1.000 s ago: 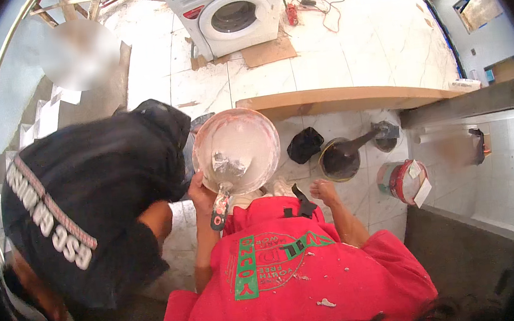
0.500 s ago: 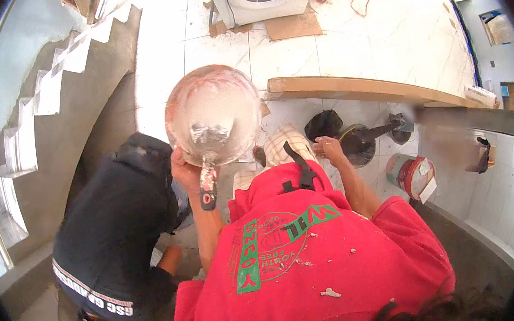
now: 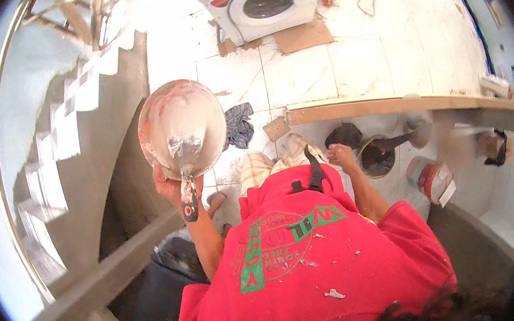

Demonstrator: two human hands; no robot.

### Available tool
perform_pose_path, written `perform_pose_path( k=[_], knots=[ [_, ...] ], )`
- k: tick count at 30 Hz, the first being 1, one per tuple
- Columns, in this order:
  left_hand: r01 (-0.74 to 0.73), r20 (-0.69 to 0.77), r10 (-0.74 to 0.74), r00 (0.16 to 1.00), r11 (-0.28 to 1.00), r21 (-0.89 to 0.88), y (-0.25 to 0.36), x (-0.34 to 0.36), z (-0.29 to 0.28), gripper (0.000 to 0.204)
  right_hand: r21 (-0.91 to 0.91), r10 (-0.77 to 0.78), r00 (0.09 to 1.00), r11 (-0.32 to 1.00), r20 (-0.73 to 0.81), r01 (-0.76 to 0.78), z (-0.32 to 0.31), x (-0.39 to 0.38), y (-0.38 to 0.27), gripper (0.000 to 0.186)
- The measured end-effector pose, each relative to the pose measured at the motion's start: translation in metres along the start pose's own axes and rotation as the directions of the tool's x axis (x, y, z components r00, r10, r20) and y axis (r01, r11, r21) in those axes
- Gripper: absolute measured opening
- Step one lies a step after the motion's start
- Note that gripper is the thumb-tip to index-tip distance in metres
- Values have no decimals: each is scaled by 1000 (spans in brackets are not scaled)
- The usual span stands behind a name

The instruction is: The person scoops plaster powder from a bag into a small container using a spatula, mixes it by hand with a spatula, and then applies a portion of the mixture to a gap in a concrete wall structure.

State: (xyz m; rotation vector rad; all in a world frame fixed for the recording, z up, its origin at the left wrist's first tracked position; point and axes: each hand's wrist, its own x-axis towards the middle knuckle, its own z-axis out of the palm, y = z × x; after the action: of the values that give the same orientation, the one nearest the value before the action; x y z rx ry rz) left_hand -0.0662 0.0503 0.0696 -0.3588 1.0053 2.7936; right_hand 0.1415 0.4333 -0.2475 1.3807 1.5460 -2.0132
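My left hand [image 3: 168, 184] grips a round bowl [image 3: 160, 117] from its near edge, with fingers partly hidden beneath. The bowl has a reddish outer wall, and its inside is coated with pale, wet-looking plaster. Across its near rim lies a putty knife [image 3: 189, 199], blade in the bowl and dark plaster-smeared handle toward me, above my left wrist. My right hand [image 3: 340, 155] hangs at the right of my checked trousers, fingers curled in, with nothing seen in them. A dark bucket [image 3: 377, 157] stands on the floor near that hand.
A person in black [image 3: 169, 286] is low at my left, beside a grey ledge [image 3: 104, 275]. Concrete stairs [image 3: 102, 132] rise on the left. A crumpled dark cloth [image 3: 239, 126], a long wooden edge [image 3: 382, 107], a paint pail [image 3: 429, 178] and a washing machine [image 3: 237, 23] lie ahead.
The bowl and my left hand have shifted left and slightly lower in view. The person in black has dropped back toward the lower edge, and the dark cloth has come into sight.
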Motion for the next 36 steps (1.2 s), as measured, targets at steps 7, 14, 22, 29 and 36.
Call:
perform_pose_path(
  k=[7,14,22,29,36],
  knots=[
    [179,222,-181,958,983,30,13,25,-13,63,264,-169,969,941,-182,214,15,-15,30,35],
    [224,394,-329,858,931,289,28,92,-58,53,503,-82,879,794,-471,343,106,-13,162,29],
    [401,422,-677,603,715,573,84,170,-65,59,742,173,879,620,-444,253,319,-51,276,31],
    [532,338,-840,425,534,658,93,183,-36,50,861,337,879,488,-336,142,462,-108,315,28],
    [454,281,-848,449,488,746,51,194,-5,65,896,330,848,306,-416,321,458,-119,290,23]
  ],
)
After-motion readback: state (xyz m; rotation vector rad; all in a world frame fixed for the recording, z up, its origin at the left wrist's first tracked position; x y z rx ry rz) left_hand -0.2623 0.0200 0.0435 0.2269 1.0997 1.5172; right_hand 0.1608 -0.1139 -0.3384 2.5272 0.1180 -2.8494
